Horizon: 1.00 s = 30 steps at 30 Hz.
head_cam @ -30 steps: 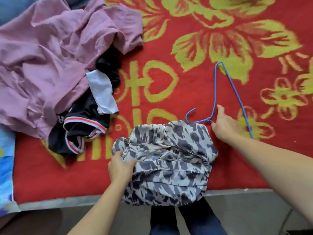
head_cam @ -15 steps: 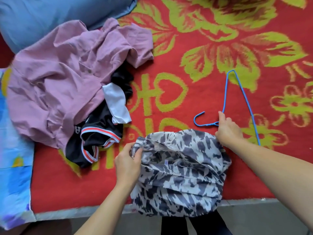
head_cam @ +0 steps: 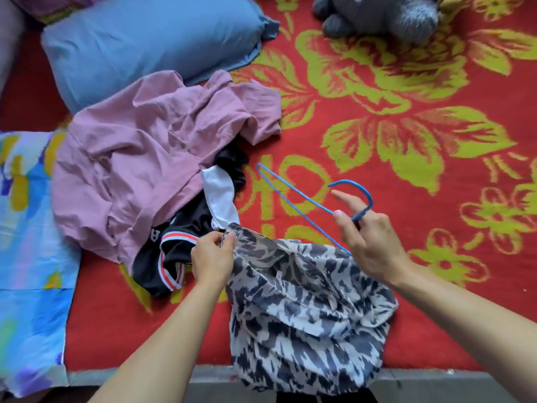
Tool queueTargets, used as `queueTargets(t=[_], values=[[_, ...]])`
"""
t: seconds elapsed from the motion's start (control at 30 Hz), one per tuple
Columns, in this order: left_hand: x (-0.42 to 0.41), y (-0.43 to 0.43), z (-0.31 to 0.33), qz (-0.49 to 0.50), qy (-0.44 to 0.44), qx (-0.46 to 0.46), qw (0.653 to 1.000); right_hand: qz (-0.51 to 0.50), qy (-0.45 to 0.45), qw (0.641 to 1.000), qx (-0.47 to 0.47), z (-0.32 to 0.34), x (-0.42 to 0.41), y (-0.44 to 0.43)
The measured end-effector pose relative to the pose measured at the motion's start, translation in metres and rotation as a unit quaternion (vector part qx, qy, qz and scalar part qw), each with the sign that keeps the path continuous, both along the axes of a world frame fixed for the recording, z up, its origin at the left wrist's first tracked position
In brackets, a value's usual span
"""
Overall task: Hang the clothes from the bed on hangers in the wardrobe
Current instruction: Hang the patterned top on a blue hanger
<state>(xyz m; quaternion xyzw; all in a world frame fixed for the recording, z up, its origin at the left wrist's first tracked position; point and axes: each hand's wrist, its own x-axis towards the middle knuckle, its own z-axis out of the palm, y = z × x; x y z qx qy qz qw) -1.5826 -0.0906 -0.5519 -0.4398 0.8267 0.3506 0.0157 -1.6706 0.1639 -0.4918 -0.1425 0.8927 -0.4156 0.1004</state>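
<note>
The right hand has its thumb and middle fingers curled round the neck of a thin blue wire hanger, just under the hook, with the forefinger sticking out straight. The wire runs in a narrow triangle up and to the left, and its lower end goes out of sight behind the hand, at the edge of the printed top. The left hand pinches a bunched edge of that top between thumb and fingertips. The top is light, soft cloth, white with dark grey-blue blotches – crumpled in loose folds and hanging over the near edge of the bed.

Beside the left hand lies a shiny black sports shirt (red and white striped trim), half under a wrinkled pink shirt. All lie on a fuzzy red blanket with yellow-green flowers – a smooth blue pillow lies beyond the pink shirt.
</note>
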Motion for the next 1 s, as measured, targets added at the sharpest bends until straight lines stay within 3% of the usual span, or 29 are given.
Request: queueTargets(t=[0.13,0.3,0.5,0.67,0.8,0.9,1.0], values=[[-0.006,-0.011,0.000,0.012,-0.007,-0.021,1.000,0.101,-0.088,0.990,-0.046,0.013,0.034,0.004],[-0.002,-0.011,0.007,-0.039,0.033,-0.041,0.998,0.162,-0.089,0.982,0.045,-0.013,0.056,0.014],[0.012,0.020,0.020,-0.187,0.109,0.034,0.976,0.075,-0.201,0.976,-0.027,-0.044,0.055,-0.031],[0.016,-0.002,0.019,-0.289,0.113,-0.010,0.951,0.032,-0.220,0.969,-0.103,-0.048,0.038,-0.059],[0.021,-0.004,0.018,-0.212,0.106,0.070,0.969,0.073,-0.170,0.978,-0.093,-0.044,0.028,-0.063],[0.016,0.015,0.021,-0.174,0.133,0.151,0.964,0.113,-0.210,0.967,-0.092,-0.049,0.043,-0.074],[0.015,0.013,0.017,-0.212,0.098,0.089,0.968,0.081,-0.246,0.959,-0.119,-0.056,0.053,-0.080]])
